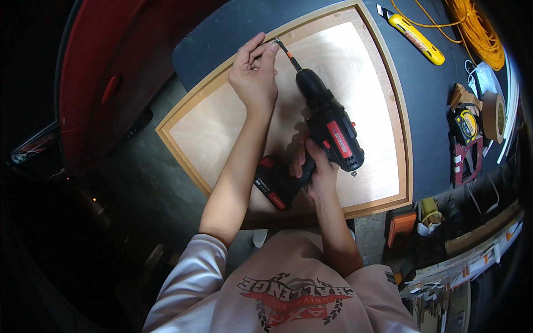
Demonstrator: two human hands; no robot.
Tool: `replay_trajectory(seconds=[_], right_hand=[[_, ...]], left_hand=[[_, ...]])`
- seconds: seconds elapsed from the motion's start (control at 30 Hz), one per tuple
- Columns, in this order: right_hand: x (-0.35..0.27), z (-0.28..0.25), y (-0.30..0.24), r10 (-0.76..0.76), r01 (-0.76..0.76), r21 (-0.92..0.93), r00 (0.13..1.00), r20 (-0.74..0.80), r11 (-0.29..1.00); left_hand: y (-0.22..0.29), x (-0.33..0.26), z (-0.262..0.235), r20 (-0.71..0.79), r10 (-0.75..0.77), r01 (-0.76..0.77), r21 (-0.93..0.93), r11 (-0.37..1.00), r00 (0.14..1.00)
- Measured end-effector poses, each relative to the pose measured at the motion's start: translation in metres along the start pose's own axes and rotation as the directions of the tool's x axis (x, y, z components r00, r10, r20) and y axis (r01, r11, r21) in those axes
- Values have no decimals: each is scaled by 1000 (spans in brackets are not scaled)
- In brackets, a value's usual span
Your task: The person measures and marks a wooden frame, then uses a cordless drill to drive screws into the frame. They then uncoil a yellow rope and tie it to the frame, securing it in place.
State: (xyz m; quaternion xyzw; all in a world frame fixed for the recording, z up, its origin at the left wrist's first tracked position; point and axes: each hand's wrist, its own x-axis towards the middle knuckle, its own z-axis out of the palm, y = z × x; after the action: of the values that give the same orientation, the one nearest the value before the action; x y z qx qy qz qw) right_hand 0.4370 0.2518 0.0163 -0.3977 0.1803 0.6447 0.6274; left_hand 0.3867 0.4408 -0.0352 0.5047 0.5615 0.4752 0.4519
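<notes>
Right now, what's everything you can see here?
drill: 1, black-red, in right hand
bit: 1, dark and orange, in the drill
framed panel: 1, pale wood, under drill
tabletop: 1, dark, under panel
utility knife: 1, yellow, upper right
rope coil: 1, orange-yellow, upper right
face mask: 1, pale blue, below rope
tape roll: 1, brown, below mask
tape measure: 1, black-yellow, left of roll
framed tool: 1, dark red, below tape measure
car: 1, red, upper left
clutter: uncountable, mixed, lower right
shirt: 1, whitish, bottom centre
left hand: 1, bare, at the bit's tip
right hand: 1, bare, gripping drill
</notes>
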Motion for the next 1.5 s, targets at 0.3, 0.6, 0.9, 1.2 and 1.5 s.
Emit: replay_trajectory(seconds=[0.3, 0.6, 0.9, 1.2, 1.5], right_hand=[[0, 0, -3, 8, -9, -36, 1000, -25, 999], [1, 3, -4, 13, -15, -33, 999, -31, 999], [4, 1, -9, -24, 29, -51, 996, 91, 998], [4, 3, -10, -21, 24, -28, 992, 123, 999], [6, 4, 1, -65, 64, 14, 995, 72, 998]], left_hand=[[-5, -1, -2, -42, 44, -44, 1, 999, 998], [-8, 0, -3, -42, 96, -96, 0, 995, 995], [28, 33, -5, 457, 602, -748, 505, 431, 655], [99, 93, 30, 891, -100, -883, 453, 123, 443], [107, 112, 79, 895, -381, -961, 271, 51, 232]])
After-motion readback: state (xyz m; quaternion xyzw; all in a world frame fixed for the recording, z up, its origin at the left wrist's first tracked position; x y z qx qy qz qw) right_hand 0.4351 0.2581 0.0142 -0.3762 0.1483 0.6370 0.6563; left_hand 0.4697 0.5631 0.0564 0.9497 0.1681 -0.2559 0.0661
